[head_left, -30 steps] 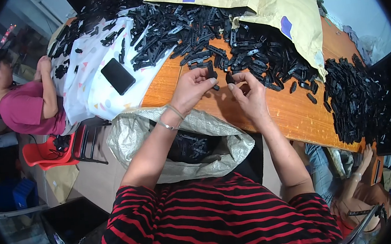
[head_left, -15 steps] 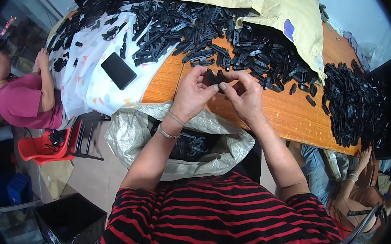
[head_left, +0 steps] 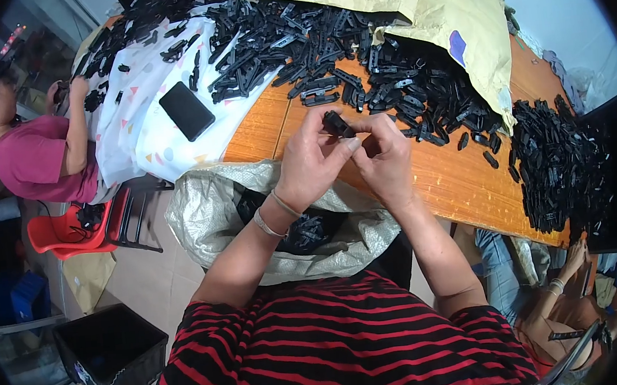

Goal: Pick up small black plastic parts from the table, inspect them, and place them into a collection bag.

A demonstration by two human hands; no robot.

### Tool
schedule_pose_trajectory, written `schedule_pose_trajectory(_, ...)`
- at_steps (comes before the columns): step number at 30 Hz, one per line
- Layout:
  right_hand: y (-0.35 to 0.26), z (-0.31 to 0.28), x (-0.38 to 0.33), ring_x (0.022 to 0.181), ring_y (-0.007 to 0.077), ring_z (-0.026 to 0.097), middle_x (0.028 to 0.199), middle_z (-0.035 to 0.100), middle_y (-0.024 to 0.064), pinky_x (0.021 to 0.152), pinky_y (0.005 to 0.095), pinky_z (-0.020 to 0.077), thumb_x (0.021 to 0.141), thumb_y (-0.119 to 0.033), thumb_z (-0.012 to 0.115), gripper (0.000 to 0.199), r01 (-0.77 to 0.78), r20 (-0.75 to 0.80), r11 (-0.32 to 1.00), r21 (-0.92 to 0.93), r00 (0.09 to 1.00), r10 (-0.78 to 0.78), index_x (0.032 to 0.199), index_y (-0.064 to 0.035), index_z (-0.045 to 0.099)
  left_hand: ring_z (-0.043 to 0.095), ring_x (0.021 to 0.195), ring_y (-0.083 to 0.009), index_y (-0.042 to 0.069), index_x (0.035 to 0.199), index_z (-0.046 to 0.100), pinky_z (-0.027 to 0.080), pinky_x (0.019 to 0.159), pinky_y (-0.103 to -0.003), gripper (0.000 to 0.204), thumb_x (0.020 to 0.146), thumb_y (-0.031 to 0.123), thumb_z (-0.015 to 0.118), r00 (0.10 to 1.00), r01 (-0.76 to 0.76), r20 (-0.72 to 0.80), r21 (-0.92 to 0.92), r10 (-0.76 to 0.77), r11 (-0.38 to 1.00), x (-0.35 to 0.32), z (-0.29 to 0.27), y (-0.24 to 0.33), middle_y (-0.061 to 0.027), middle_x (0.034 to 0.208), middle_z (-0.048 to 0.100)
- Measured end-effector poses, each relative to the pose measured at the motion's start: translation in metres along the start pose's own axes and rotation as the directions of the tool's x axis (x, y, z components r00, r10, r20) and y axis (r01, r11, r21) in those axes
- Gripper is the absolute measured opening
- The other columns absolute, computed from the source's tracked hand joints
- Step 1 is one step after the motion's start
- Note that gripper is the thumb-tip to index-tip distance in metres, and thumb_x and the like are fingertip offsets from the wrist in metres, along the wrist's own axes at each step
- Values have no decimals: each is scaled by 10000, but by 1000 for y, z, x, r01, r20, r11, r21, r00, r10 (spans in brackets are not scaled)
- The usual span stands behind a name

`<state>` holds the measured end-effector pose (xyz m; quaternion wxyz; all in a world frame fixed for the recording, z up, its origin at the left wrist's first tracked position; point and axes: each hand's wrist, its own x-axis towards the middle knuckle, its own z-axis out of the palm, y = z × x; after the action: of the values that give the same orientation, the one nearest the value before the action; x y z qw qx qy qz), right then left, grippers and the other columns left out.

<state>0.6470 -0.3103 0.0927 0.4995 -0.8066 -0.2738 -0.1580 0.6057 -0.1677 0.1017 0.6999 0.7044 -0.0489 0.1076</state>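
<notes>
A small black plastic part (head_left: 335,124) is held up between my two hands, over the near edge of the wooden table. My left hand (head_left: 310,155) grips it with thumb and fingers. My right hand (head_left: 385,157) is closed in a pinch at the part's right end, its fingertips touching my left thumb. Below my hands an open woven sack (head_left: 208,195) holds more black parts (head_left: 308,231). Just beyond my fingers, loose black parts (head_left: 323,39) lie heaped on the table. The part's finer detail is too small to make out.
Large tan paper sacks (head_left: 446,1) lie over the heap at the back. A dark tablet (head_left: 187,110) rests on a patterned white sheet (head_left: 147,137). Other people sit at the left and lower right. A red chair (head_left: 67,230) and a black crate (head_left: 112,356) stand at left.
The black part has turned and tilted between my fingers. My right hand has closed in toward my left. The person at left has moved their hands.
</notes>
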Motion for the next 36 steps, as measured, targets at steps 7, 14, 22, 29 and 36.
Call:
schedule_pose_trajectory(7,-13,2,-4,654,104,599,893,605,53,570,221,493,770,16,701,309,-36,-63,984,175,997,48,1054,-14,582,651,872,-126,-21,1096,574,524,785,-260,236,872,-3,647,967,-237,-14,329,256,914,-8,-4,6,-80,976,660)
schedule_pose_trajectory(14,1,11,-11,636,115,597,853,627,64,571,252,485,775,-36,723,292,-130,118,970,204,987,107,1032,-9,585,622,868,-84,-21,1051,577,507,788,-231,181,878,-16,631,996,-45,-81,26,47,999,-16,-5,6,-43,898,647)
schedule_pose_trajectory(22,15,-22,-14,679,258,644,761,651,112,615,345,508,763,-211,771,249,-117,505,990,79,861,61,908,-44,656,623,669,-191,23,897,639,472,625,-297,101,866,117,659,980,159,74,268,-185,950,-53,-61,3,-81,715,618)
schedule_pose_trajectory(29,74,-71,0,792,348,652,942,634,164,686,435,524,779,-118,707,200,-32,160,713,-701,967,200,961,-42,674,607,803,-302,29,867,669,481,722,-380,139,827,161,687,981,-191,119,709,152,679,-41,-71,8,-111,827,640)
schedule_pose_trajectory(36,76,-57,-2,798,399,634,1008,593,203,697,460,514,744,-84,729,232,-25,249,746,-666,935,254,952,-35,637,582,951,-300,43,977,674,494,787,-401,208,783,111,704,953,-233,102,852,287,469,59,-45,-58,-114,931,602)
